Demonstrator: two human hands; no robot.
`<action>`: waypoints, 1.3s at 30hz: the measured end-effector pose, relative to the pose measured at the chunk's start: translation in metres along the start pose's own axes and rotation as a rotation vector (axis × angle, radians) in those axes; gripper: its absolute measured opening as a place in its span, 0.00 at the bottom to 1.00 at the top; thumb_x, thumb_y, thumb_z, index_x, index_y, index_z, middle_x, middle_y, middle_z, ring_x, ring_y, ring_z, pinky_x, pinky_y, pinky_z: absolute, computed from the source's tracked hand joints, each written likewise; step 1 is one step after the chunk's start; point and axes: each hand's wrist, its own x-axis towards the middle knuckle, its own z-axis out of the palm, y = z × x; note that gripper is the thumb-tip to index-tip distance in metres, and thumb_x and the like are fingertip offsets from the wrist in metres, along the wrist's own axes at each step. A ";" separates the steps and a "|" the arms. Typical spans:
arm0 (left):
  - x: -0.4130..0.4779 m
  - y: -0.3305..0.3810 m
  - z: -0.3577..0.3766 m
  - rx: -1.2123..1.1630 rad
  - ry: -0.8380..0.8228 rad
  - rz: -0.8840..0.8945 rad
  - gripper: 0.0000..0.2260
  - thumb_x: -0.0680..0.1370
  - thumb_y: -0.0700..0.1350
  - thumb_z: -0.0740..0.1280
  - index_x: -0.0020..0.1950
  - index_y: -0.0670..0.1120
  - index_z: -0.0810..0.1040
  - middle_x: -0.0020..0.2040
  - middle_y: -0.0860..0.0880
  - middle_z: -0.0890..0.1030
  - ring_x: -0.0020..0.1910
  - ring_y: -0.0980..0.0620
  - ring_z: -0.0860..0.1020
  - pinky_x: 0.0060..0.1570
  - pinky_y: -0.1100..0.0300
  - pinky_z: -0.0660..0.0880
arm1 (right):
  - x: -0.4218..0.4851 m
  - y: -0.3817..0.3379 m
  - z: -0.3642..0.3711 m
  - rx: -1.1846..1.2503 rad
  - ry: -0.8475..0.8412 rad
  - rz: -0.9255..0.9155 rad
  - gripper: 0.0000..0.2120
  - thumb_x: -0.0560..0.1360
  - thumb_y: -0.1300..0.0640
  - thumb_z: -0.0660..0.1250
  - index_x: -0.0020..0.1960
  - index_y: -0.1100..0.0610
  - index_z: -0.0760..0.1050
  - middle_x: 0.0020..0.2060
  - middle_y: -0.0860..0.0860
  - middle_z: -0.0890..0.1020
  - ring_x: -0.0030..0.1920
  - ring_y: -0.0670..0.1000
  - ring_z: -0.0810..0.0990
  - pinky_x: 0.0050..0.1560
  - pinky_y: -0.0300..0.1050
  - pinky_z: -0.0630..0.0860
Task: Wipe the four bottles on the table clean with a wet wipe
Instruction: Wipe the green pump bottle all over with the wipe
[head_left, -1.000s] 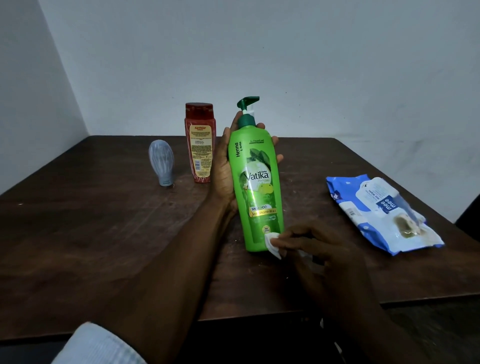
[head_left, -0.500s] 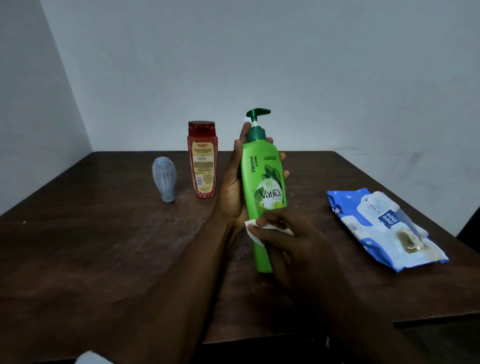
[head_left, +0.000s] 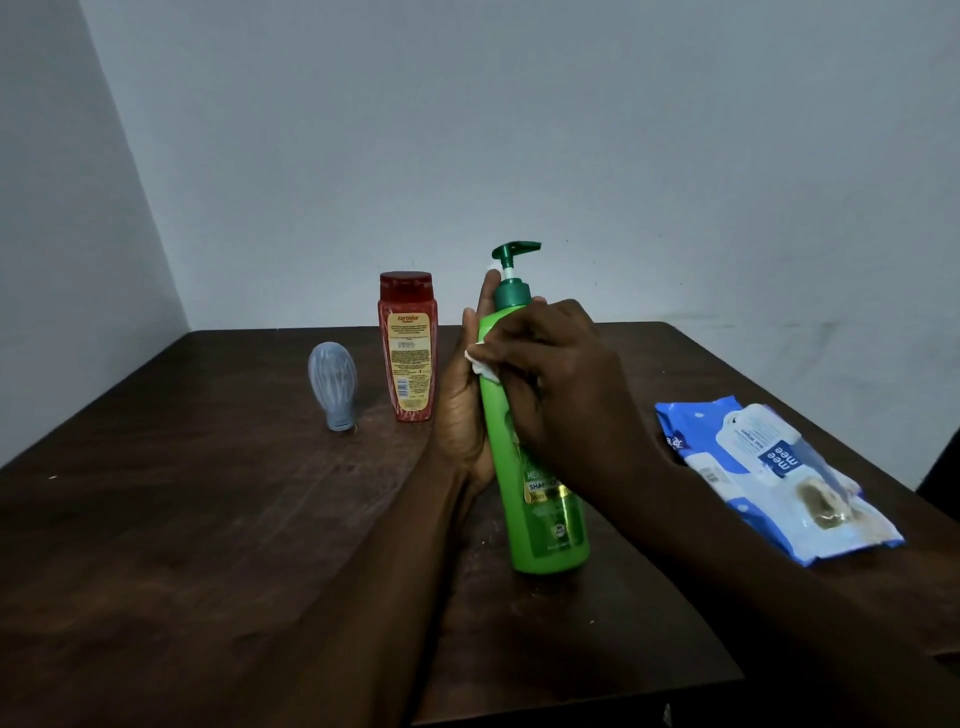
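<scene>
A tall green pump bottle (head_left: 545, 519) is tilted slightly, its base near the table. My left hand (head_left: 462, 410) grips it from behind on the left side. My right hand (head_left: 561, 384) presses a small white wet wipe (head_left: 480, 364) against the bottle's upper body, covering most of the label. A red bottle (head_left: 408, 348) with a yellow label stands upright behind and to the left. A small grey-blue bottle (head_left: 333, 382) stands upside down on its cap, further left.
A blue and white wet wipe pack (head_left: 769, 467) lies on the right of the dark wooden table (head_left: 182, 545), its flap lifted. White walls meet in a corner behind. The table's near edge runs under my forearms.
My right hand has slid the wipe up the green bottle from its base to the shoulder. The view has tilted, so everything sits lower in frame.
</scene>
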 end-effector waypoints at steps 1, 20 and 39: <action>0.001 0.001 0.002 -0.013 0.047 0.013 0.27 0.83 0.48 0.60 0.79 0.49 0.53 0.59 0.35 0.79 0.58 0.39 0.81 0.56 0.47 0.79 | 0.000 0.001 0.000 -0.003 0.011 -0.002 0.08 0.72 0.65 0.73 0.50 0.59 0.86 0.48 0.54 0.82 0.51 0.56 0.76 0.49 0.47 0.74; 0.005 0.003 -0.011 0.197 0.179 -0.015 0.23 0.83 0.53 0.55 0.78 0.53 0.63 0.69 0.47 0.76 0.61 0.48 0.77 0.64 0.50 0.73 | -0.007 0.036 -0.018 0.230 0.158 0.385 0.11 0.77 0.59 0.71 0.58 0.52 0.84 0.45 0.48 0.81 0.44 0.37 0.78 0.43 0.25 0.68; 0.008 0.001 -0.023 0.135 0.161 -0.007 0.23 0.85 0.52 0.50 0.79 0.47 0.61 0.66 0.43 0.77 0.65 0.43 0.74 0.62 0.47 0.74 | -0.111 0.006 -0.047 0.328 -0.017 0.503 0.13 0.72 0.63 0.76 0.53 0.50 0.85 0.46 0.41 0.84 0.49 0.35 0.82 0.46 0.24 0.73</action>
